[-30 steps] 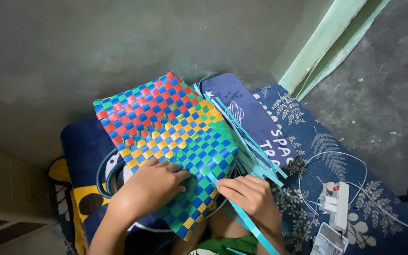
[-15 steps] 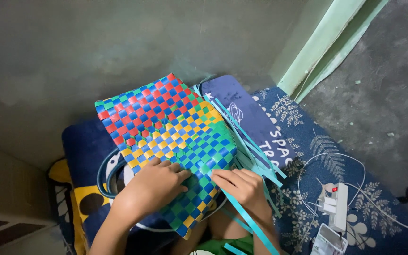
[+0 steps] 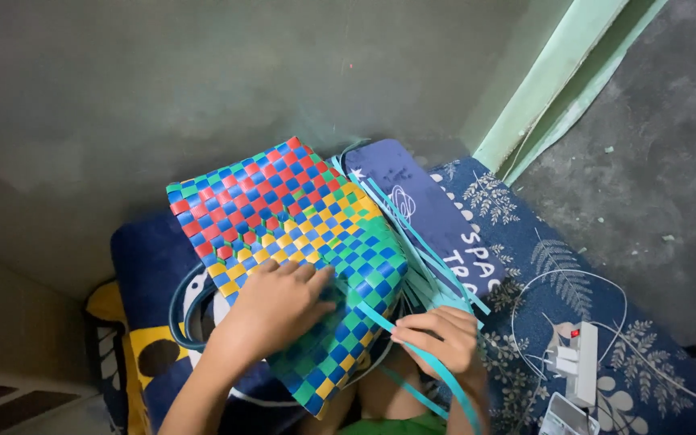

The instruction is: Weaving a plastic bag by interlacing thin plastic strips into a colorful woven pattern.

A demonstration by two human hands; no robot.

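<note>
A woven checked basket (image 3: 283, 217) in red, blue, yellow and green lies on its side on my lap. My left hand (image 3: 279, 306) rests flat on its lower woven face, fingers spread. My right hand (image 3: 441, 338) is closed around a teal plastic strip (image 3: 412, 346) that runs from the basket's lower edge down past my wrist. More loose teal strips (image 3: 424, 258) fan out from the basket's right side, just above my right hand.
A dark blue patterned mattress (image 3: 549, 266) with a blue pillow (image 3: 420, 209) lies under the basket. A white power strip (image 3: 582, 362) with plugs sits at the right. A grey wall is behind, a pale green door frame (image 3: 557, 89) upper right, bare concrete floor beyond.
The right hand has shifted slightly along the teal strip near the basket's lower edge. The left hand stays pressed on the weave. The basket has barely moved.
</note>
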